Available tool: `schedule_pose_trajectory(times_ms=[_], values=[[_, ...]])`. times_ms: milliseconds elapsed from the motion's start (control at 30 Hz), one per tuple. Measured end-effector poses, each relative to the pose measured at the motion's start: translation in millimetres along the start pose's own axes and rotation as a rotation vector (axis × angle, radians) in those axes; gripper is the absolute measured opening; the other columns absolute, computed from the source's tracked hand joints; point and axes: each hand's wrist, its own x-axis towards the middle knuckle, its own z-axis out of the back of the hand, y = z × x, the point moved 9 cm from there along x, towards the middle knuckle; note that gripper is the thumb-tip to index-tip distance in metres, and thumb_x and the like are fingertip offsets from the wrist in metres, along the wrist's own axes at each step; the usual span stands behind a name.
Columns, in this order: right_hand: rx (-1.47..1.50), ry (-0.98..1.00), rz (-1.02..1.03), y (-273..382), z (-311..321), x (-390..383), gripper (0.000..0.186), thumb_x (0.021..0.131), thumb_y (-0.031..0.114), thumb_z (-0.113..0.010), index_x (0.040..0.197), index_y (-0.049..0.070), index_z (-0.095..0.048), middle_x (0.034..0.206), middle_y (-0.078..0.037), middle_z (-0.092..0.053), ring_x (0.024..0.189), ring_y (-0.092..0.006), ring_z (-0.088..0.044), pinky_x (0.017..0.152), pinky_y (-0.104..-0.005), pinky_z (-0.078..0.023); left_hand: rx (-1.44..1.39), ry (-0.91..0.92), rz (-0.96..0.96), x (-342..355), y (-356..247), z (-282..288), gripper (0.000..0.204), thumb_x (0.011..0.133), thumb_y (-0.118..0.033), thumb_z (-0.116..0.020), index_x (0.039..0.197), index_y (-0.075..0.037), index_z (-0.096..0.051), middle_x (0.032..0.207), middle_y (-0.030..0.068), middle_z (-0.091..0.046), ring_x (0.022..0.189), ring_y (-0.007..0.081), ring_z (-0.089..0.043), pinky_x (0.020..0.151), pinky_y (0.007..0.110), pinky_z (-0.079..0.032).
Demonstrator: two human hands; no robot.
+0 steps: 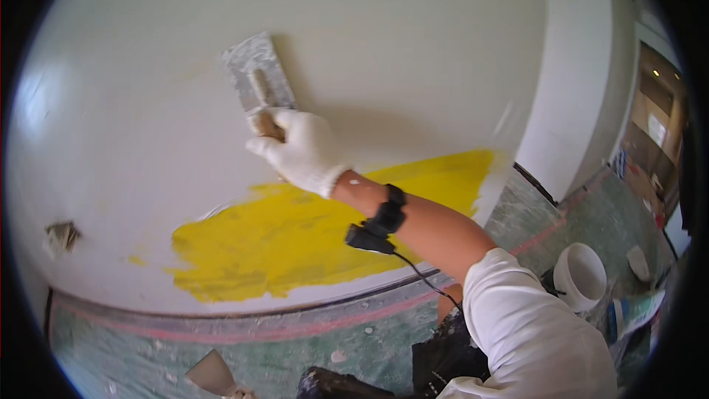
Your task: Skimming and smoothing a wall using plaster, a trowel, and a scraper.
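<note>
My right hand (303, 149), in a white knit glove, is closed round the handle of a plastering trowel (255, 63). Grey-white smears cover the trowel's flat blade, which lies against or close to the pale wall (413, 44). Below the hand, a broad yellow patch (295, 240) spreads across the lower wall. At the bottom edge is a putty knife (210, 373) with a wide blade. Pale gloved fingers, seemingly my left hand (241, 394), show at its handle; most of that hand is cut off by the frame.
Green protective sheeting (148, 351) with a reddish stripe covers the floor along the wall. A white bucket (580, 277) stands at the right, near a bottle-like container (635, 314). A wall box opening (62, 237) is at lower left. A white column (572, 66) borders the wall.
</note>
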Motion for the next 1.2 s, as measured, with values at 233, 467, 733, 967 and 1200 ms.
schedule_pose_trajectory(times_ms=[233,467,733,967,1200], values=[[0.400,-0.281,-0.096,-77.2,278.5,-40.3,0.019,0.100,0.014,-0.069,0.112,0.000,-0.069,0.090,-0.006,-0.069,0.069,-0.0139,-0.068,0.064,-0.0308,-0.059,0.110,0.142,-0.057,17.5,-43.0,-96.7,0.018,0.094,-0.005,-0.062,0.107,-0.008,-0.051,0.076,0.0090,-0.057,0.034,0.0139,-0.040,0.027,0.027,-0.033],[0.693,-0.586,-0.170,-223.6,458.0,-168.8,0.018,0.102,0.012,-0.067,0.118,0.005,-0.064,0.098,-0.007,-0.067,0.084,-0.0203,-0.071,0.073,-0.0357,-0.060,0.200,0.233,-0.104,15.0,-70.9,-165.9,0.019,0.095,-0.012,-0.066,0.107,-0.007,-0.052,0.072,0.0079,-0.055,0.037,0.0140,-0.042,0.029,0.027,-0.032],[0.892,-1.062,-0.439,-380.3,455.0,-376.4,0.019,0.102,0.010,-0.063,0.120,0.009,-0.064,0.100,-0.005,-0.066,0.088,-0.0222,-0.067,0.079,-0.0402,-0.059,0.112,0.800,0.212,-95.4,-66.3,-374.8,0.028,0.100,-0.029,-0.068,0.103,-0.007,-0.051,0.078,0.0087,-0.056,0.051,0.0153,-0.046,0.039,0.027,-0.034],[1.626,-0.408,-0.169,-204.1,485.2,-424.5,0.028,0.088,0.020,-0.063,0.113,0.007,-0.067,0.089,-0.007,-0.068,0.067,-0.0203,-0.064,0.060,-0.0323,-0.055,0.787,2.019,0.542,-264.4,45.2,-582.1,0.037,0.106,-0.039,-0.060,0.109,-0.002,-0.061,0.082,0.0045,-0.064,0.062,0.0094,-0.056,0.055,0.024,-0.044],[0.586,-0.937,-0.848,-165.9,565.5,-533.8,0.018,0.080,0.010,-0.066,0.096,0.002,-0.068,0.078,-0.008,-0.068,0.062,-0.0197,-0.060,0.063,-0.0317,-0.051,0.303,2.400,0.963,-401.2,83.3,-666.2,0.033,0.099,-0.031,-0.070,0.107,-0.003,-0.057,0.084,0.0033,-0.060,0.060,0.0108,-0.054,0.059,0.025,-0.043]])
